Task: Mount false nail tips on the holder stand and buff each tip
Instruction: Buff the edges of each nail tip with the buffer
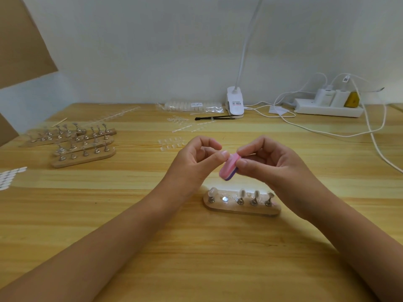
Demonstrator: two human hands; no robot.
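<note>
My right hand point(272, 162) pinches a pink and purple buffer block point(229, 168) above the table. My left hand point(194, 162) has its fingers curled, and its thumb presses against the block's pink face. What it pinches there is hidden behind the thumb and block. Just below both hands lies a wooden holder stand point(242, 209) with several metal pegs, most carrying a clear nail tip point(213, 190). Its second spot from the left is a bare magnet disc point(225, 199) with no peg on it.
More wooden stands with pegs point(82, 147) are grouped at the far left. Loose clear tips point(172, 144) lie behind my hands, with a bag of tips point(192, 106), a black tool point(213, 117) and a clip lamp point(235, 103) further back. A power strip point(327, 109) and cables point(370, 131) lie at right.
</note>
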